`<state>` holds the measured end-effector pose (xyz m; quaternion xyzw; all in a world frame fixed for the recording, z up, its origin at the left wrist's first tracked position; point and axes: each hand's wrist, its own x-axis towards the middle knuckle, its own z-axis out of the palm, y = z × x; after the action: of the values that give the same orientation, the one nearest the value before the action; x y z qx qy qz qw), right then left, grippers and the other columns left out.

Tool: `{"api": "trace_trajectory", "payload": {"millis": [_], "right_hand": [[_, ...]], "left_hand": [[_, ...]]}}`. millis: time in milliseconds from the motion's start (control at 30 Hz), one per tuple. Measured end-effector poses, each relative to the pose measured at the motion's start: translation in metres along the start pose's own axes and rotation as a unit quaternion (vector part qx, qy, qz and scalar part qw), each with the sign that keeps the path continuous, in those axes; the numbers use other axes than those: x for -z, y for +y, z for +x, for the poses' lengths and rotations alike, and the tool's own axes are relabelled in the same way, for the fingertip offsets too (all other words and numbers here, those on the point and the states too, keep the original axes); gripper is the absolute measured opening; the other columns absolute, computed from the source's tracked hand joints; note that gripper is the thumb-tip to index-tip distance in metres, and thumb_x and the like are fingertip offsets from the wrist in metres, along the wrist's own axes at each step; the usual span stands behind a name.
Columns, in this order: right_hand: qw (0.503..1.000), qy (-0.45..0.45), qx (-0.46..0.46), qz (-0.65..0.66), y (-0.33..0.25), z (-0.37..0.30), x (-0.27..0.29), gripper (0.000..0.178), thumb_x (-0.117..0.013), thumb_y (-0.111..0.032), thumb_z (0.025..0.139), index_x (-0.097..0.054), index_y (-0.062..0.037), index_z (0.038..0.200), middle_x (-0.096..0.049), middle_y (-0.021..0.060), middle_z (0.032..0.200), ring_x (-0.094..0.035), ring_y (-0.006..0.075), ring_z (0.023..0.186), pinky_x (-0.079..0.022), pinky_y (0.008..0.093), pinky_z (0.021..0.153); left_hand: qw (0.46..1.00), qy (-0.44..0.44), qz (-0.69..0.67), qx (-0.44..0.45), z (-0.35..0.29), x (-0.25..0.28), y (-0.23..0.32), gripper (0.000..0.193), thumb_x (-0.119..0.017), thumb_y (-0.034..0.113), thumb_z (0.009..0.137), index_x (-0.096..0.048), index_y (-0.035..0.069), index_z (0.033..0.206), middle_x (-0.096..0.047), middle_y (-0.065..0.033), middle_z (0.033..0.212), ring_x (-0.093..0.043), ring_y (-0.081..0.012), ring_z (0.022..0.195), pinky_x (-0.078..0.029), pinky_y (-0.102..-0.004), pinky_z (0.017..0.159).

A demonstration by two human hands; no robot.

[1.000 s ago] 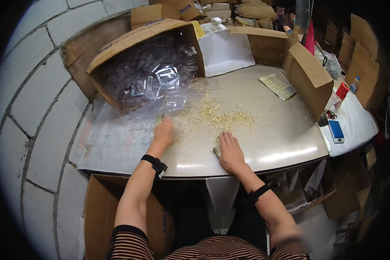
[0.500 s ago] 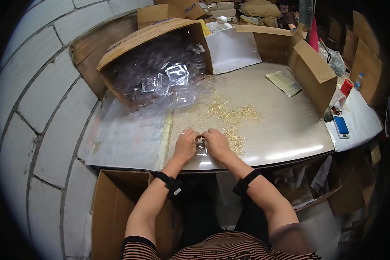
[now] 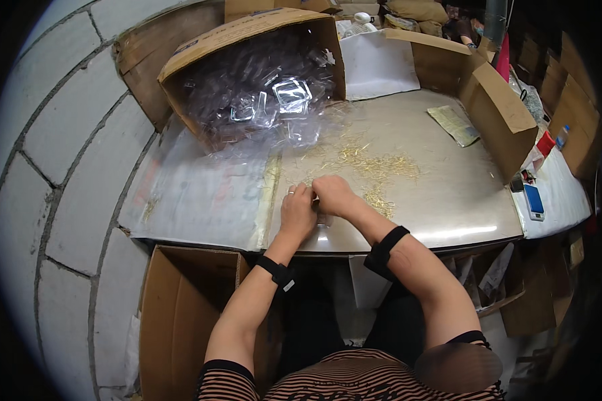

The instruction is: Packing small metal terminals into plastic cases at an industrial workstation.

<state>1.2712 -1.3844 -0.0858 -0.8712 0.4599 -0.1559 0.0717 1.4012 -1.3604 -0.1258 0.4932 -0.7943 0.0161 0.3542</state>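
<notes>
Where our forearms (image 3: 244, 307) converge over table (image 3: 461, 200), left hand (image 3: 299, 212) and right hand (image 3: 334, 194) sit close together, fingers curled inward, right wrist bent. Clear plastic piece (image 3: 324, 221) below right hand, mostly hidden; we can't tell what either grasps. Gold-coloured slivers (image 3: 381, 167) just beyond, too fine to separate. Farther, clear plastic cases (image 3: 291, 93) overlap inside carton (image 3: 247, 29), back ones dark.

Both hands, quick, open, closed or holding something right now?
Left hand: fingers curled, contents hidden; cannot tell its hold.
Right hand: fingers curled beside the left's; cannot tell either.
</notes>
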Motion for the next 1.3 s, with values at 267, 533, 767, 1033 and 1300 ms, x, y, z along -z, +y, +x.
{"api": "trace_trajectory", "payload": {"millis": [267, 533, 767, 1033, 1300], "right_hand": [[0.986, -0.024, -0.139, 0.092, 0.016, 0.034, 0.013, 0.019, -0.066, -0.001, 0.062, -0.063, 0.0048, 0.079, -0.064, 0.0245, 0.078, -0.064, 0.0380, 0.079, -0.052, 0.0430, 0.070], [0.827, 0.019, -0.171, 0.534, -0.007, -0.069, 0.041, 0.003, -0.057, 0.003, 0.074, -0.056, 0.0056, 0.075, -0.062, 0.0113, 0.066, -0.065, 0.0159, 0.062, -0.053, 0.0281, 0.054], [0.887, -0.006, -0.145, 0.439, -0.015, -0.154, 0.034, 0.026, -0.065, -0.018, 0.082, -0.063, 0.0050, 0.094, -0.067, 0.0135, 0.082, -0.065, 0.0187, 0.078, -0.050, 0.0296, 0.070], [0.973, 0.077, -0.215, 0.040, 0.087, -0.101, -0.006, 0.057, -0.044, -0.033, 0.093, -0.032, 0.0022, 0.136, -0.029, 0.0256, 0.142, -0.023, 0.0354, 0.135, -0.023, 0.0376, 0.110], [0.928, 0.184, -0.213, 0.243, 0.059, -0.133, -0.011, 0.049, -0.047, -0.025, 0.090, -0.041, 0.0014, 0.131, -0.036, 0.0187, 0.141, -0.030, 0.0321, 0.133, -0.025, 0.0385, 0.109]], "left_hand": [[0.989, 0.024, -0.053, 0.136, 0.023, 0.015, -0.009, 0.042, -0.068, 0.014, 0.076, -0.054, 0.002, 0.113, -0.059, -0.0134, 0.098, -0.056, -0.0293, 0.094, -0.046, -0.0378, 0.079], [0.687, -0.184, -0.595, 0.375, -0.007, 0.073, 0.034, 0.040, -0.055, 0.022, 0.089, -0.047, 0.001, 0.123, -0.060, -0.0143, 0.104, -0.065, -0.0221, 0.081, -0.056, -0.0291, 0.056], [0.519, -0.206, -0.745, 0.365, -0.112, 0.063, 0.070, 0.031, -0.047, 0.019, 0.094, -0.046, -0.001, 0.118, -0.053, -0.0244, 0.117, -0.062, -0.0370, 0.097, -0.060, -0.0317, 0.061], [0.463, -0.168, -0.704, 0.512, -0.240, 0.021, 0.066, 0.019, -0.052, 0.012, 0.092, -0.050, 0.004, 0.109, -0.053, -0.0237, 0.119, -0.055, -0.0421, 0.109, -0.051, -0.0558, 0.083], [0.421, -0.244, -0.679, 0.549, -0.254, -0.044, 0.105, 0.036, -0.038, 0.032, 0.098, -0.046, 0.002, 0.117, -0.055, -0.0211, 0.116, -0.062, -0.0370, 0.097, -0.055, -0.0440, 0.075]]}}
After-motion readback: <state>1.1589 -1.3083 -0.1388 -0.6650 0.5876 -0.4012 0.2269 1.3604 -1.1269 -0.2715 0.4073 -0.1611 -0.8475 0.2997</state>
